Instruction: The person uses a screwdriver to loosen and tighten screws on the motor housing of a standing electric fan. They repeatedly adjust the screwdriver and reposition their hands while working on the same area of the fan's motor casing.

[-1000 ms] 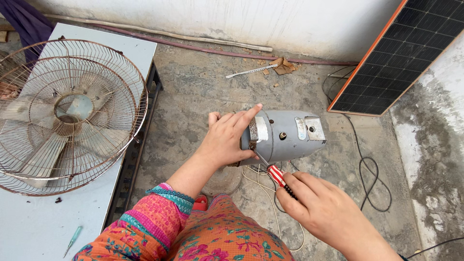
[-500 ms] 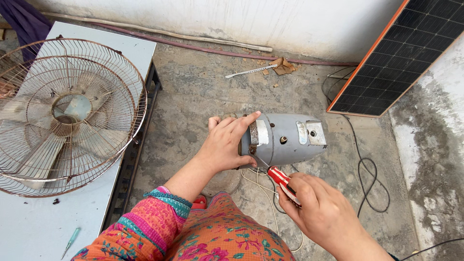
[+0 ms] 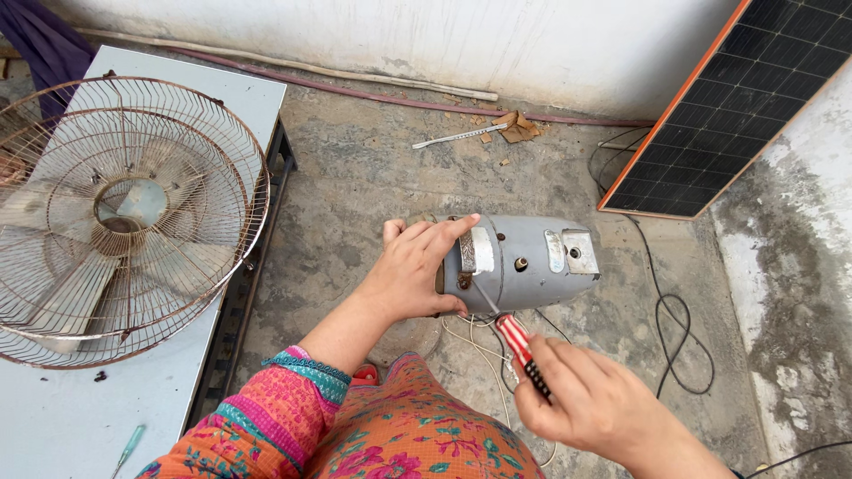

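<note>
Nearest the camera, the right hand (image 3: pixel 590 404) is closed around one screwdriver (image 3: pixel 522 348) with a red-and-white striped handle and a black grip end; its thin metal shaft slants up and left to the lower edge of the grey housing. Just beyond, the left hand (image 3: pixel 415 270) is spread wide, fingers and thumb wrapped over the left end of one grey metal motor housing (image 3: pixel 524 262), which lies on its side above the concrete floor (image 3: pixel 355 186), in front of the person's knees. Two bright metal brackets sit on the top of the housing, and a few pale wires (image 3: pixel 479 341) trail from beneath it towards the knees.

On the left, one white table (image 3: pixel 53 417) bears one rusty wire fan guard (image 3: pixel 115 217) with the blades showing through it, and one small green-handled tool (image 3: pixel 127 449) lies near the table's front edge.

Further right, one black cable (image 3: pixel 679 333) loops over the floor. Beyond it one solar panel (image 3: pixel 745 98) with an orange frame leans by the wall. At the foot of the wall run two pipes (image 3: pixel 373 75), one pale and one reddish, with one white stick (image 3: pixel 457 137) and some broken scraps beside them.
</note>
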